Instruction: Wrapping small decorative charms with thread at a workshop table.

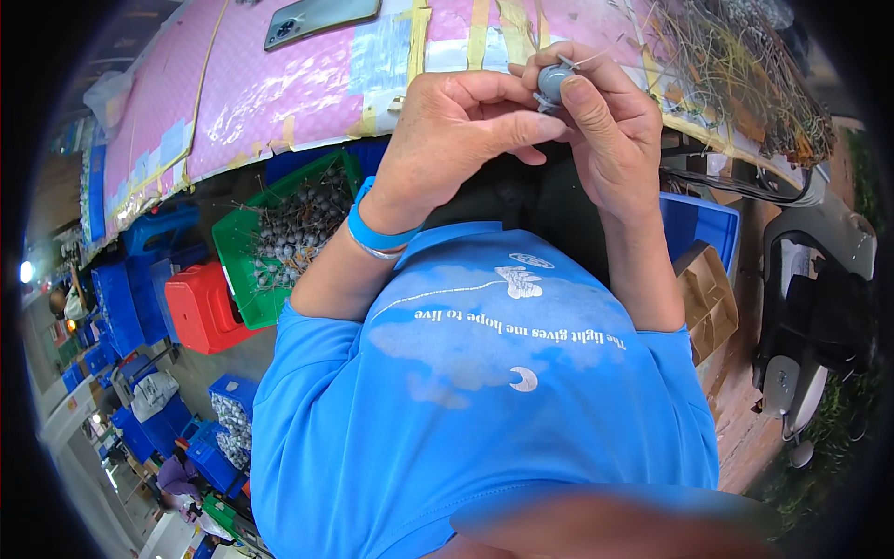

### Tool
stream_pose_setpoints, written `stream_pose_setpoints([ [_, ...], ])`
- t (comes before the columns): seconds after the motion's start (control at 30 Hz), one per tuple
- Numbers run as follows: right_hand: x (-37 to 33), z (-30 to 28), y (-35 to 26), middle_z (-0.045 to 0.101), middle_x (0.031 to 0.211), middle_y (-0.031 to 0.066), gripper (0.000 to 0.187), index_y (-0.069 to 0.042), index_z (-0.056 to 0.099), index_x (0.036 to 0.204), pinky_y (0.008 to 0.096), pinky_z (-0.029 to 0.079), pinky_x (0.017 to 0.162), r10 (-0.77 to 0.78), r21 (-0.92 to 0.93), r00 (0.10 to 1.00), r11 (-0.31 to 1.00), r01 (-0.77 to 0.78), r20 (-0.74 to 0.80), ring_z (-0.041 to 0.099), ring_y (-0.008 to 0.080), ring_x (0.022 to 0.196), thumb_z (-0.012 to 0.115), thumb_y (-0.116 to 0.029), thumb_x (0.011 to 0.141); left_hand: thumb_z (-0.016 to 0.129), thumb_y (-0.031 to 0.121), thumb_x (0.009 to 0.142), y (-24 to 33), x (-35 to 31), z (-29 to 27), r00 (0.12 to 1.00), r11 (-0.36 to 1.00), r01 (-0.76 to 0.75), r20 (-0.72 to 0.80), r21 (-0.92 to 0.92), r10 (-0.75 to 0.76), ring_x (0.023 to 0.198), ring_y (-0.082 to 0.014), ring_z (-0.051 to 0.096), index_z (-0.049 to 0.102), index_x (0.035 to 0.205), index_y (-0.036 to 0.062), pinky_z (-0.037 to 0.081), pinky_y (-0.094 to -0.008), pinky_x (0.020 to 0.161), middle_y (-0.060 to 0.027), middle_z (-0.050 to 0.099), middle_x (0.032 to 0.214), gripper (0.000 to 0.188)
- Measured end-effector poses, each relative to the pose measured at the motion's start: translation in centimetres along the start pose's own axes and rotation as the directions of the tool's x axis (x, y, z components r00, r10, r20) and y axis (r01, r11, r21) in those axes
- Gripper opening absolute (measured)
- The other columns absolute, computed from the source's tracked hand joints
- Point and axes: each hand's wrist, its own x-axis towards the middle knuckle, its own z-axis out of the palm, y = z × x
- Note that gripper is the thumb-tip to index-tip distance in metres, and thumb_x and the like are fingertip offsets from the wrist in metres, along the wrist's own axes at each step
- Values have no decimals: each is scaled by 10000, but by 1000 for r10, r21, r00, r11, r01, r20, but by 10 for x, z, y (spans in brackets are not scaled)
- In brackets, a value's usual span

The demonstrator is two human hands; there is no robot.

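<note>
A small, shiny grey ball-shaped piece (554,84) with little projecting parts is held up over the near edge of the table. My right hand (619,135) pinches it between thumb and fingers. From the other side, my left hand (456,130) closes on its lower part, the thumb stretched beneath it and the index finger at its side. A thin pale strand sticks out above the piece near my right fingers. What lies between my left fingertips is partly hidden. Below my left wrist, a green crate (244,270) contains many similar grey balls on thin stems.
Tape patches cover the pink tabletop (251,84), where a phone (321,20) lies at the far side. A heap of thin wires (736,74) fills the right end. A red bin (200,307) stands left, a blue bin (698,224) and paper bag (710,298) right.
</note>
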Motion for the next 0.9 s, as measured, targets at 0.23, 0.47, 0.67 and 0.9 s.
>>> stream_pose_setpoints([
  [0.23,4,1,19,660,1046,114,314,42,596,1184,278,539,801,135,189,975,977,-100,-178,639,150,911,577,-210,996,744,60,841,-26,15,-4,999,999,-39,-24,11,39,780,-154,697,675,1008,-64,581,-251,691,-109,709,885,219],
  [0.47,2,9,24,693,1056,113,248,36,640,1120,274,534,817,46,95,980,995,-28,-193,652,148,929,672,-116,926,801,56,778,-31,9,-10,912,909,-227,-252,348,324,729,-133,701,691,966,-21,570,-226,646,-75,705,841,231],
  [0.67,-7,1,5,692,1058,112,306,46,641,1163,310,505,936,34,-187,999,982,-31,13,639,161,1021,704,-29,874,814,42,747,-17,-10,-29,897,798,-310,-121,518,426,719,-135,702,704,939,0,568,-235,643,-64,705,852,225],
  [0.9,-4,2,-1,671,1092,150,263,65,660,1106,316,514,897,-90,-202,956,968,150,278,645,205,994,695,2,854,824,53,733,-2,-28,-36,862,664,-423,49,616,504,698,-119,683,707,901,6,540,-231,610,-64,701,830,210],
])
